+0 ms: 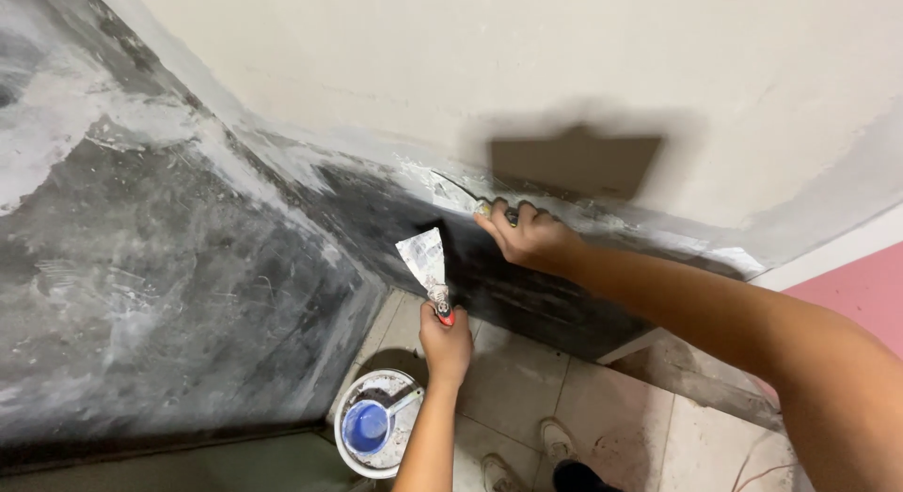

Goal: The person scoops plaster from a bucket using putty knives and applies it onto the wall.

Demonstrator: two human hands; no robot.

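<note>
Below me I see a white bucket (pixel 350 434) on the pale tiled floor (pixel 527 379), with a blue scoop (pixel 369 424) lying inside. Two white shoes (pixel 557 441) stand just beside it. A pink panel (pixel 851 299) sits at right.

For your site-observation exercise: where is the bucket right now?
In the head view, the white bucket stands on the tiled floor, lower centre-left, directly below the left hand.

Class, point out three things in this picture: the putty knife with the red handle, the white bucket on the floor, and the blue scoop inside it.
putty knife (pixel 423 257), head view, on its smeared blade.
white bucket (pixel 344 412), head view, on its left rim.
blue scoop (pixel 365 426), head view, on its bowl.
</note>
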